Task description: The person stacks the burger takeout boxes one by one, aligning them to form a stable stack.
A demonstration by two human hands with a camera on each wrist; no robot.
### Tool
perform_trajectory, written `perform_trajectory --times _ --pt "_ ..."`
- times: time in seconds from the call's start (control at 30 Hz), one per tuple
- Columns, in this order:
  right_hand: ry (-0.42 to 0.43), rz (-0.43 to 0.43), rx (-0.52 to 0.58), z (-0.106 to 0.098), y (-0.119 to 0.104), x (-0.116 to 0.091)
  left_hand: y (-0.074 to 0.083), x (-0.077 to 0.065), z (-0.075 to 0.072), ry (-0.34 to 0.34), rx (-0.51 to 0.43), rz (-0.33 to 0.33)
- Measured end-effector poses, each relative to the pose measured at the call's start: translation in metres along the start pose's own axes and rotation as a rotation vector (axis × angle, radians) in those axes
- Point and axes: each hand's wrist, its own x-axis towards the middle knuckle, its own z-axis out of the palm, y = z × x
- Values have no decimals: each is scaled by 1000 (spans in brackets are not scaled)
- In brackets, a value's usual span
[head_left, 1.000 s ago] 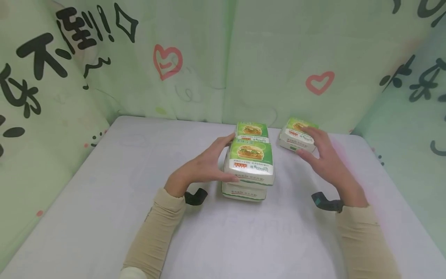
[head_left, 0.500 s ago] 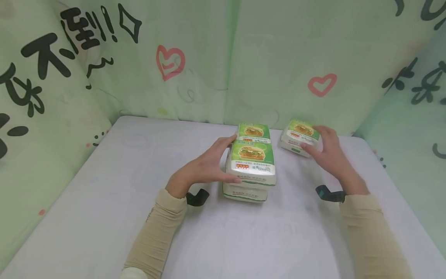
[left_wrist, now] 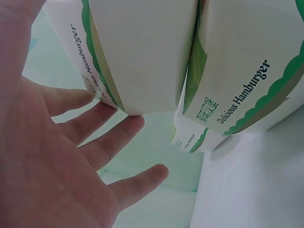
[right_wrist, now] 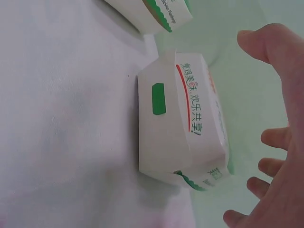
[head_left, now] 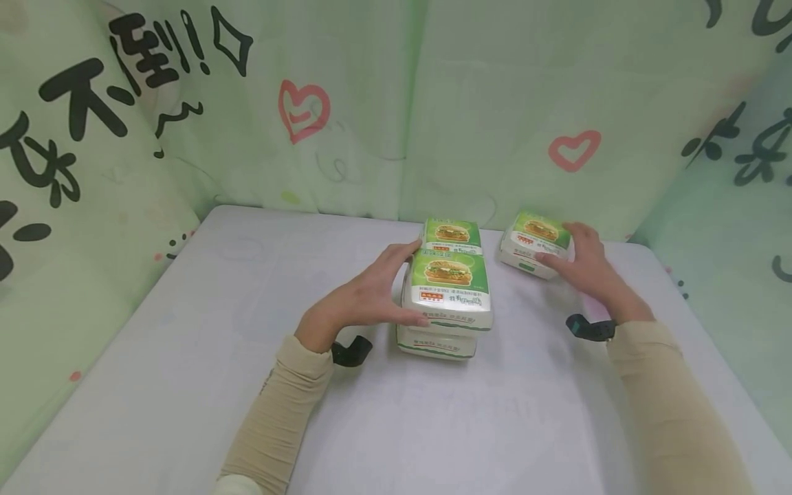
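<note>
My left hand [head_left: 361, 292] holds the upper hamburger box [head_left: 448, 282] by its left end, thumb along the front side and fingers at the back. That box sits on a lower hamburger box [head_left: 436, 342], seen side-on in the left wrist view as the box lettered "Delicious Hamburger" [left_wrist: 242, 95]. Just behind the stack a further hamburger box [head_left: 453, 234] shows its green top. At the back right, my right hand [head_left: 588, 265] hovers by a separate hamburger box [head_left: 535, 244]. In the right wrist view its fingers are spread and apart from this box [right_wrist: 180, 118].
All the boxes stand on a white table [head_left: 247, 344] towards its back edge. A pale green curtain [head_left: 359, 165] with black characters and red hearts closes off the back and both sides. A narrow gap separates the right box from the stack.
My right hand has shifted slightly right, its fingers drawing off the top of the right box to its right side. My left hand keeps its hold on the upper box.
</note>
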Motion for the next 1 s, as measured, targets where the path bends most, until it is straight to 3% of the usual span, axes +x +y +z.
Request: perform_trajectory --times 0.23,0.53,1.0 --pt "-24 48 -15 0 11 15 0 0 -1 1 9 3" --pt "-69 118 63 -1 16 22 0 -1 -1 2 18 15" --pt "-90 119 53 4 16 28 -1 -1 -1 -3 5 19"
